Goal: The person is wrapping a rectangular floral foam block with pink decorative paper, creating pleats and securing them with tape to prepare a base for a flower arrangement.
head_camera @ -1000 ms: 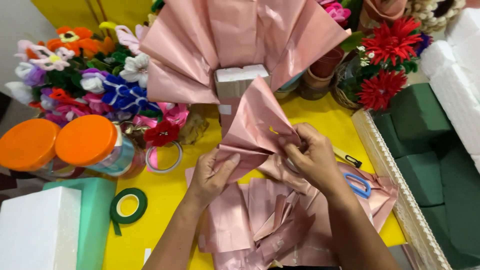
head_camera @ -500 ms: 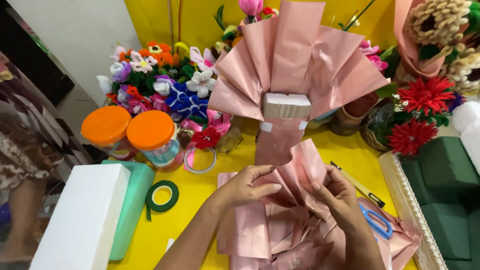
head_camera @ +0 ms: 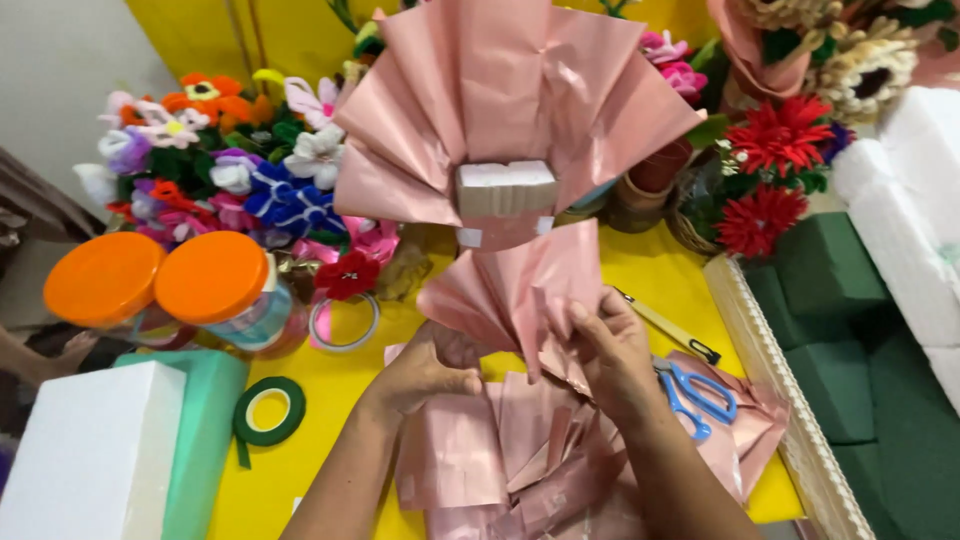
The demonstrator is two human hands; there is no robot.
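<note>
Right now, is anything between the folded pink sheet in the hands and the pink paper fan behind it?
Nothing visible. The folded sheet, pinched by left hand and right hand, sits just below the fan, with no other object in between.

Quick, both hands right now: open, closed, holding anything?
Left hand: closed on the lower edge of the folded pink paper sheet.
Right hand: fingers pinching the same pink paper sheet along its right side.
</note>
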